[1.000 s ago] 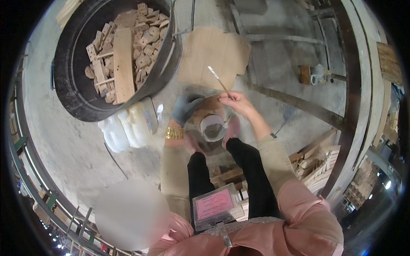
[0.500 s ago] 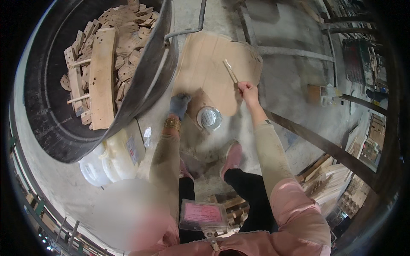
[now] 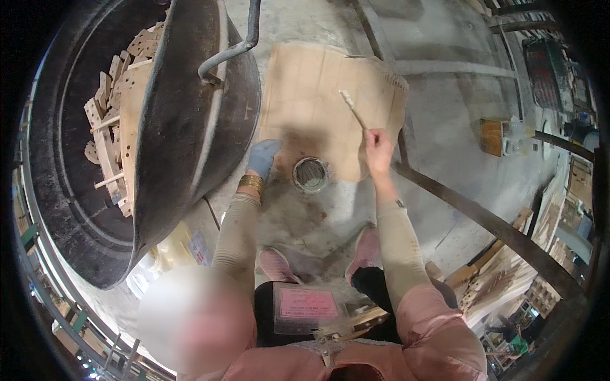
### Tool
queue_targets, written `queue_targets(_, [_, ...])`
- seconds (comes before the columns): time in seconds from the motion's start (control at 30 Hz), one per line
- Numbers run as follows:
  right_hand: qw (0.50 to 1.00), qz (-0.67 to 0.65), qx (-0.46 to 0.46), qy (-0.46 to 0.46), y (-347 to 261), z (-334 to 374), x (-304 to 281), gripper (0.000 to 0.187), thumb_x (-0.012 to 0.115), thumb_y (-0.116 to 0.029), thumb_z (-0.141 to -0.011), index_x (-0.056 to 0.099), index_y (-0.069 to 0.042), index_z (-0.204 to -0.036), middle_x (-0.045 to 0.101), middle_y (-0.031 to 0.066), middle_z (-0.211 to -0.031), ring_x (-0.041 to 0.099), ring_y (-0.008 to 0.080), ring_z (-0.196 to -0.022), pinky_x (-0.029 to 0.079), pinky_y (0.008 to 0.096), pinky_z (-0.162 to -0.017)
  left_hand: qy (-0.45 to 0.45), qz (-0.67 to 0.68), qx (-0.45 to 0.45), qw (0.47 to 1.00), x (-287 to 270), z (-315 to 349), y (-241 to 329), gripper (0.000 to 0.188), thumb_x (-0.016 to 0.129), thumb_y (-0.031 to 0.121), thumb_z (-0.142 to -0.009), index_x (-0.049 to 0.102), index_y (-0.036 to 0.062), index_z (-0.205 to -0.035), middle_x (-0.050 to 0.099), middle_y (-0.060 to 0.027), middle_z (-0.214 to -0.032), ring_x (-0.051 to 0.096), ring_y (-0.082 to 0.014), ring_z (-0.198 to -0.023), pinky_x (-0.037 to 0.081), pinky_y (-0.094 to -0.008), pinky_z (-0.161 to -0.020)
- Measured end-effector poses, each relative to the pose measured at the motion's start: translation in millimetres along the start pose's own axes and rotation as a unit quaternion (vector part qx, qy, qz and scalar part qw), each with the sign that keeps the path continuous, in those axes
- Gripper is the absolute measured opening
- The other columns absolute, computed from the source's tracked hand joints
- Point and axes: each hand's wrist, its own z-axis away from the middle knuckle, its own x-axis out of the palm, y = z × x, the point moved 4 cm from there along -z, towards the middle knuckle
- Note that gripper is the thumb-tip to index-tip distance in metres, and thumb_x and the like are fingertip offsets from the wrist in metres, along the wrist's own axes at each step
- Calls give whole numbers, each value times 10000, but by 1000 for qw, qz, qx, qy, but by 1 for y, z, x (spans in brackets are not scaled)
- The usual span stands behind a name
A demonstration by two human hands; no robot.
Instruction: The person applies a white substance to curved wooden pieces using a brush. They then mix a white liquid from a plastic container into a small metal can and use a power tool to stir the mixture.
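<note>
My right hand [image 3: 379, 151] is bare and grips a thin stick [image 3: 357, 113] near its lower end. The stick tilts up and left above the brown cardboard [image 3: 311, 76], and its far tip is coated whitish. Over the cardboard's left edge is my left hand [image 3: 262, 157], in a grey-blue glove. Its fingers are drawn together; whether something is in them is hidden. Between and slightly below both hands stands a round open can [image 3: 311, 174] with a greyish, streaked inside. The can is apart from both hands.
At left a big black tub [image 3: 197, 120] holds many drilled wooden pieces [image 3: 105, 120]; its bent metal handle [image 3: 235, 51] juts toward the cardboard. White jugs [image 3: 175, 251] stand below it. A dark metal bar [image 3: 470, 206] crosses at right, near stacked wood [image 3: 502, 276] and a small box [image 3: 492, 136].
The view has shifted, with the tub's wall now covering more of the wooden pieces. The can's inside looks darker than before. My right hand keeps hold of the stick; my feet appear lower.
</note>
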Motion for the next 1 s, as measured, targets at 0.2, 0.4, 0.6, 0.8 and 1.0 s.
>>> queue_targets(0.2, [985,-68,82,138,14,23,-30,331,558,-300,-852,561,31,-863,593,136,-721,546,233,-641,441,338,-633,-30,-34,59,997,-8,4,4,203,582,151,-811,644,-12,-913,633,-41,-870,556,-123,-815,437,-257,-755])
queue_targets(0.4, [985,-73,49,149,11,26,-36,392,473,-344,-879,606,24,-913,610,189,-841,572,328,-788,428,369,-744,-116,-40,13,992,7,19,-1,231,595,182,-808,632,-7,-936,617,-15,-877,529,-96,-792,428,-246,-717])
queue_targets(0.6, [969,-185,118,113,48,54,-44,264,527,-237,-877,633,-6,-805,608,56,-828,556,155,-776,423,289,-720,-14,-405,38,913,25,28,20,402,665,315,-696,599,15,-956,629,-150,-910,592,-233,-812,451,-305,-717])
queue_targets(0.8, [933,-311,181,5,34,65,-13,244,536,-192,-877,645,16,-809,603,64,-968,525,135,-930,400,281,-818,246,-442,71,860,-6,27,27,637,702,339,-638,475,-6,-1123,568,-256,-1038,577,-328,-896,452,-404,-774])
queue_targets(1.0, [967,-232,47,95,18,45,-49,251,523,-172,-875,643,43,-825,553,137,-1147,521,193,-1037,381,286,-890,35,-168,72,983,18,26,42,463,731,300,-612,568,-25,-898,625,-184,-852,598,-316,-751,460,-376,-660])
